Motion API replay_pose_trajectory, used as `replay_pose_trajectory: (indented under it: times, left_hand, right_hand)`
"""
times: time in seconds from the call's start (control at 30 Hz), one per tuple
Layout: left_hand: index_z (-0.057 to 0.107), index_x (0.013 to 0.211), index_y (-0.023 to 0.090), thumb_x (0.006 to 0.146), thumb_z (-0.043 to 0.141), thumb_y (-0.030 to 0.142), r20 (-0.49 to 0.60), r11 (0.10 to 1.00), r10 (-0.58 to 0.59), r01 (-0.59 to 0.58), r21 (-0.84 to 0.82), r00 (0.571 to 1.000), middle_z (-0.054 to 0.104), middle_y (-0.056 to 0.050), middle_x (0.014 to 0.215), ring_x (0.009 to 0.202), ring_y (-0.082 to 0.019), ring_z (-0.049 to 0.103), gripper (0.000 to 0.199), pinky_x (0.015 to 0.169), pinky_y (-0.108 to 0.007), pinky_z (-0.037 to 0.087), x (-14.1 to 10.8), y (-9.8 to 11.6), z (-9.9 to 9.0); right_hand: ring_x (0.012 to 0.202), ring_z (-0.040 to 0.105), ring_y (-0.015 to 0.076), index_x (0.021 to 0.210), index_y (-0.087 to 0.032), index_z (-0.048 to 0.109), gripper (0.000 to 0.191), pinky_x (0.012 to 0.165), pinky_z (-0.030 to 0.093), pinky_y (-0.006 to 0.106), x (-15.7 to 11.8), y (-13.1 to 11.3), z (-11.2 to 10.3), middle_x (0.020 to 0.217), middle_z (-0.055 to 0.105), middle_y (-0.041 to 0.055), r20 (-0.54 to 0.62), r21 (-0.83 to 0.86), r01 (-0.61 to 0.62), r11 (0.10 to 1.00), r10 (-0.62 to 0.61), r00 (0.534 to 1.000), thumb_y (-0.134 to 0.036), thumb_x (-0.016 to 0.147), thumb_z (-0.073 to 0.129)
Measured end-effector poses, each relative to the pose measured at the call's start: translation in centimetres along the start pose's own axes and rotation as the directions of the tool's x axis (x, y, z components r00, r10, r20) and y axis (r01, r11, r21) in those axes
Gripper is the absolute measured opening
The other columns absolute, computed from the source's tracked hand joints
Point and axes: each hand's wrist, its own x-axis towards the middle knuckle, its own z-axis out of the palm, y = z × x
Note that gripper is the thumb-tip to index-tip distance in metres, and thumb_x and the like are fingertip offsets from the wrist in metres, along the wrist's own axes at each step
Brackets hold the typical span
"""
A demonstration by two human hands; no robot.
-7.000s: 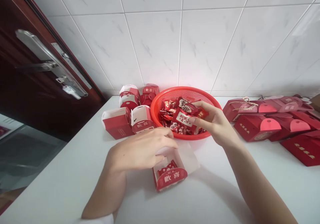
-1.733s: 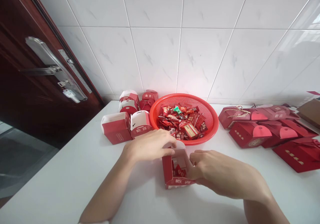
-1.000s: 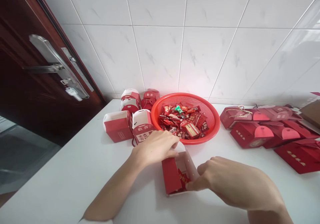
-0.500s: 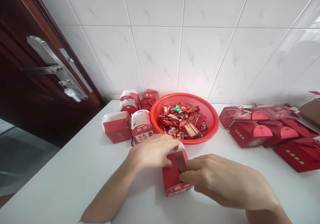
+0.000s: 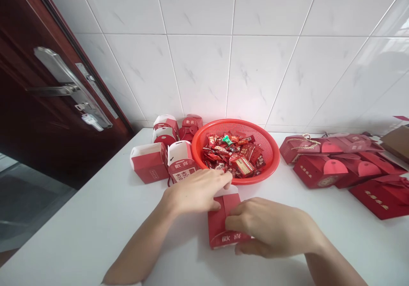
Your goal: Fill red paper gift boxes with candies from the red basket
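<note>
A red box (image 5: 217, 221) with white lettering on its near edge lies on the white table, between my hands. My left hand (image 5: 198, 192) grips its far left part, thumb on the red face and fingers over the white far flap. Across the box's right side, my right hand (image 5: 268, 226) presses with curled fingers on a panel, its thumb low by the near edge. Just beyond them sits a red plastic basket (image 5: 271, 160) of wrapped sweets (image 5: 234, 154).
Several red and white boxes (image 5: 150, 162) stand left of the basket. Several red boxes (image 5: 319, 171) are grouped at the right, near a brown carton (image 5: 398, 143). A tiled wall (image 5: 204, 73) rises behind the table (image 5: 105, 226); a dark door (image 5: 19, 94) is at the left.
The box's right panel has folded down flat, covering the opening. My right hand has moved slightly left over it, and its fingers are more curled. My left hand has hardly moved.
</note>
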Motion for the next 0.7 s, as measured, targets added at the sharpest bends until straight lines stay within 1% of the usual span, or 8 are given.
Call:
replay_pose_trajectory:
  times: [0.1,0.17,0.23,0.3,0.37,0.47,0.6,0.7]
  left_hand:
    - [0.053,0.098,0.024,0.076,0.072,0.021,0.034,0.998,0.064,-0.064,-0.014,0.997,0.066,-0.001,0.100,0.087,-0.022,0.064,0.030,0.061,-0.028,0.038,0.1,-0.1,-0.1]
    - [0.054,0.090,0.023,0.075,0.072,0.026,0.088,0.992,0.125,-0.123,-0.027,0.988,0.067,-0.001,0.092,0.079,-0.021,0.064,0.024,0.056,-0.028,0.037,0.2,-0.1,0.0]
    - [0.054,0.082,0.022,0.076,0.070,0.028,0.143,0.983,0.179,-0.171,-0.063,0.974,0.068,-0.001,0.084,0.072,-0.020,0.064,0.018,0.054,-0.028,0.038,0.4,-0.2,0.0]
    - [0.056,0.078,0.021,0.078,0.066,0.025,0.181,0.978,0.195,-0.178,-0.104,0.964,0.070,-0.001,0.080,0.070,-0.019,0.065,0.010,0.054,-0.027,0.040,0.6,-0.4,0.1]
    - [0.060,0.077,0.021,0.083,0.062,0.025,0.197,0.980,0.178,-0.156,-0.125,0.964,0.073,-0.002,0.080,0.069,-0.020,0.066,0.007,0.055,-0.027,0.041,0.7,-0.5,0.1]
    - [0.062,0.078,0.020,0.085,0.064,0.032,0.208,0.984,0.152,-0.128,-0.126,0.966,0.074,-0.003,0.080,0.073,-0.021,0.068,0.014,0.056,-0.028,0.041,1.0,-0.6,0.2]
    - [0.063,0.084,0.020,0.071,0.081,0.040,0.206,0.992,0.120,-0.108,-0.073,0.971,0.071,-0.002,0.081,0.074,-0.022,0.066,0.030,0.053,-0.029,0.037,1.5,-0.2,0.8]
    - [0.064,0.090,0.021,0.067,0.084,0.038,0.171,0.998,0.060,-0.055,-0.037,0.983,0.070,-0.002,0.085,0.076,-0.023,0.066,0.035,0.053,-0.029,0.037,1.7,-0.1,1.6]
  right_hand:
    - [0.063,0.054,0.0146,0.087,-0.016,0.070,0.008,0.055,0.030,0.028,0.3,0.3,-0.3,0.078,0.070,0.0029,-0.001,-0.019,-0.081,0.997,0.081,0.997,-0.022,0.091,0.067]
    - [0.058,0.049,0.0133,0.077,-0.016,0.069,0.015,0.054,0.027,0.028,0.4,0.6,-0.5,0.070,0.065,0.0014,0.001,-0.031,-0.181,0.983,0.181,0.984,-0.021,0.090,0.065]
    - [0.057,0.047,0.0132,0.068,-0.016,0.067,0.024,0.055,0.027,0.028,0.5,0.9,-0.6,0.064,0.060,0.0006,-0.009,-0.039,-0.270,0.962,0.270,0.963,-0.027,0.091,0.066]
    - [0.058,0.048,0.0136,0.065,-0.016,0.066,0.032,0.057,0.029,0.027,0.6,1.2,-0.7,0.061,0.058,0.0006,-0.031,-0.046,-0.325,0.945,0.324,0.946,-0.033,0.092,0.065]
    - [0.060,0.051,0.0143,0.064,-0.016,0.067,0.034,0.058,0.030,0.027,0.7,1.3,-0.6,0.061,0.058,0.0011,-0.037,-0.054,-0.362,0.930,0.361,0.932,-0.035,0.093,0.065]
    - [0.063,0.056,0.0162,0.065,-0.015,0.067,0.032,0.057,0.030,0.028,1.0,1.4,-0.5,0.063,0.061,0.0026,-0.014,-0.051,-0.397,0.916,0.397,0.918,-0.032,0.092,0.066]
    - [0.077,0.065,0.0217,0.080,-0.015,0.072,0.018,0.061,0.036,0.029,1.3,1.5,-0.2,0.081,0.072,0.0067,-0.037,0.011,-0.400,0.916,0.400,0.916,-0.031,0.087,0.072]
    - [0.084,0.069,0.0249,0.089,-0.014,0.071,0.016,0.064,0.039,0.030,1.3,1.4,0.0,0.091,0.075,0.0090,-0.065,0.027,-0.416,0.909,0.417,0.907,-0.030,0.086,0.073]
